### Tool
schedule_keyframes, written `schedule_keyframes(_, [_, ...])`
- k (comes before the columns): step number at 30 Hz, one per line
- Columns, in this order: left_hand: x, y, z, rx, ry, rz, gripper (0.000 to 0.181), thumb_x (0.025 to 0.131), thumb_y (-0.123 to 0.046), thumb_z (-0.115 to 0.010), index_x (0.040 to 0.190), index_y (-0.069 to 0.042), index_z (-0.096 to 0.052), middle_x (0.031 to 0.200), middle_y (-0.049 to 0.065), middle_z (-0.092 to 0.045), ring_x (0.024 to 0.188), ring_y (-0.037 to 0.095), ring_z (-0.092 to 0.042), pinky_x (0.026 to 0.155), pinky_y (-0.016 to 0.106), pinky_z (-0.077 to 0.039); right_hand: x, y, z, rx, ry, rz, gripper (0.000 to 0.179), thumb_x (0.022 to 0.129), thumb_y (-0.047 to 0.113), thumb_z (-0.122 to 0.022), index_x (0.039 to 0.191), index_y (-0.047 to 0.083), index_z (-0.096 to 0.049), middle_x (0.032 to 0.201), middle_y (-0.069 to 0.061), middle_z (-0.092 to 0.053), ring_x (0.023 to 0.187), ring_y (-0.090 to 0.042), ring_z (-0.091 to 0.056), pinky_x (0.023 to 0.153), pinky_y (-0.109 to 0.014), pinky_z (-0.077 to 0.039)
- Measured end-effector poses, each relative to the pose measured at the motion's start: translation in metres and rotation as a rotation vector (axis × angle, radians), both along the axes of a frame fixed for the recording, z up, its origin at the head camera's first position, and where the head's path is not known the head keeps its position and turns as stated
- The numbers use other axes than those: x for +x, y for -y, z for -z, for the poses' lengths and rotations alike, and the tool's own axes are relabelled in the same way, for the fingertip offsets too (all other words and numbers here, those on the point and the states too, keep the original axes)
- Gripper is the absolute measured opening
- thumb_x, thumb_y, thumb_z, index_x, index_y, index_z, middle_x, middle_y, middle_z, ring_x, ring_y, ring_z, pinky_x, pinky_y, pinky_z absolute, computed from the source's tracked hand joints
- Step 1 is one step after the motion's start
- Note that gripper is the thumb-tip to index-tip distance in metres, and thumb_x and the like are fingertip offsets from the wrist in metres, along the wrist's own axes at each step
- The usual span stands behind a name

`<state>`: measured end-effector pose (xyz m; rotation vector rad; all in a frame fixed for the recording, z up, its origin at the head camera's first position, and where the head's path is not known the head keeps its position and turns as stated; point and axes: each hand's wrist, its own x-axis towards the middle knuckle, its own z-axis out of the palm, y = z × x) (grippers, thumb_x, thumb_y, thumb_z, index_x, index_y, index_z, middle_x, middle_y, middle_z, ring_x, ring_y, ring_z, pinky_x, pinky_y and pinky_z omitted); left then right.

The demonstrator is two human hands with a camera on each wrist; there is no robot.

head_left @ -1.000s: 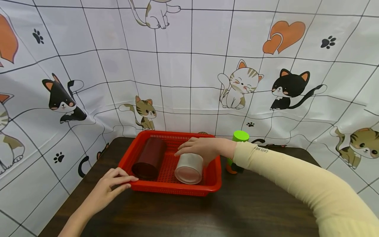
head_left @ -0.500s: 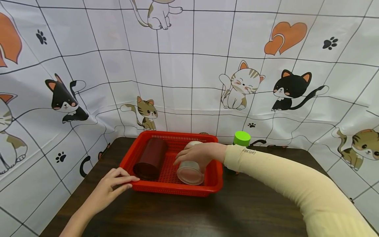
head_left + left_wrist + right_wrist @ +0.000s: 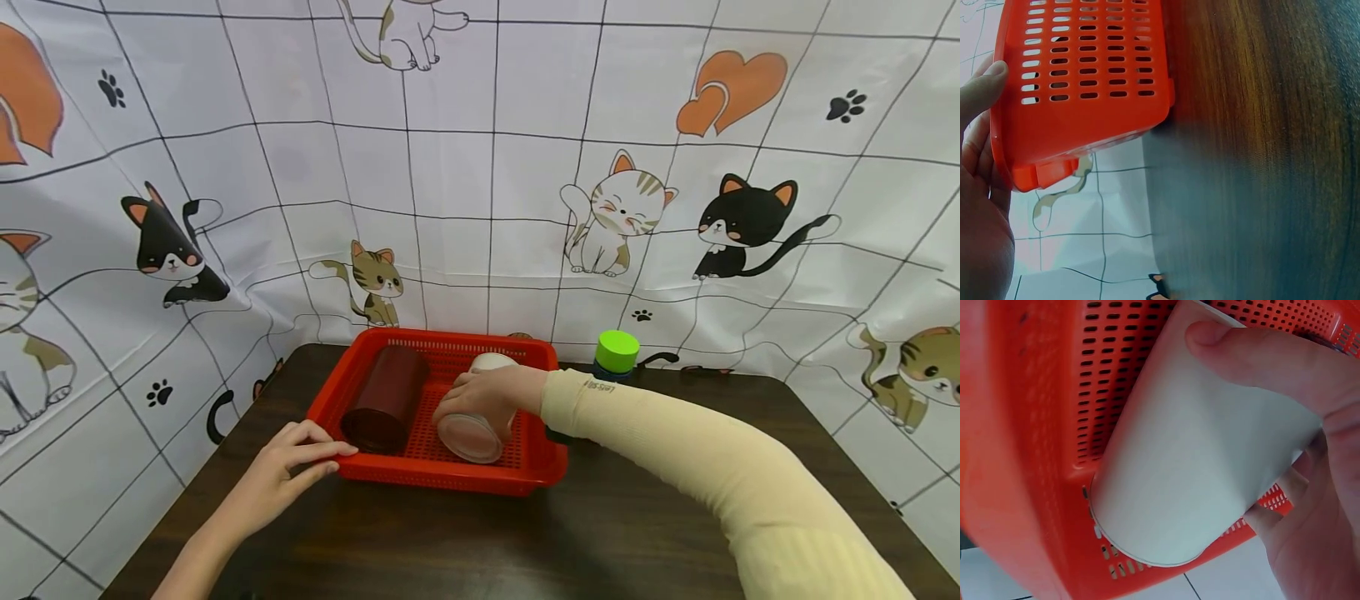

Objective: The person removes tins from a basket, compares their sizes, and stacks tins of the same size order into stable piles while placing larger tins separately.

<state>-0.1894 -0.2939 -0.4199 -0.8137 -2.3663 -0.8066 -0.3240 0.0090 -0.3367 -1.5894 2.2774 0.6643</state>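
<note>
A red plastic basket (image 3: pixel 442 479) stands on the dark wooden table. My left hand (image 3: pixel 288 467) pinches its front left corner rim, with the thumb (image 3: pixel 988 81) on the outer side and fingers behind. Inside the basket, my right hand (image 3: pixel 480 400) grips a white cylindrical container (image 3: pixel 1179 437) from above, its thumb and fingers on opposite sides. This container lies at a slant, and its pale round end (image 3: pixel 470 439) faces me. To the left of it a dark maroon cylinder (image 3: pixel 390 392) lies lengthwise in the basket.
Behind the right sleeve (image 3: pixel 645 425) stands a bottle with a bright green cap (image 3: pixel 618 352), mostly hidden. A white sheet (image 3: pixel 450 183) with cat drawings and black lines hangs around the table's back and sides.
My right hand has shifted slightly left within the basket, and the white container's near end has swung left with it. The left hand keeps its place on the rim.
</note>
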Motion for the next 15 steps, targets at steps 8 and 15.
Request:
schedule_keyframes(8, [0.001,-0.002,0.003,-0.009,0.025,-0.011,0.045,0.076,-0.001,-0.080,0.110,-0.030,-0.075,0.095,-0.017,-0.057,0.093,-0.001,-0.042,0.072,0.016,-0.034,-0.007,0.009,0.016,0.030,-0.060,0.005,0.107,0.064,0.037,-0.092,0.151,0.035,-0.029,0.155,0.009,-0.039,0.145,-0.023,-0.034,0.119,-0.047,-0.031])
schedule_keyframes(15, [0.000,-0.001,0.000,0.008,0.014,0.000,0.044,0.076,0.000,-0.080,0.109,-0.028,-0.075,0.095,-0.016,-0.057,0.093,-0.001,-0.042,0.073,0.017,-0.035,-0.007,0.022,0.017,0.034,-0.107,0.012,0.112,0.062,0.042,-0.092,0.152,0.031,-0.027,0.155,0.007,-0.041,0.144,-0.026,-0.038,0.119,-0.049,-0.030])
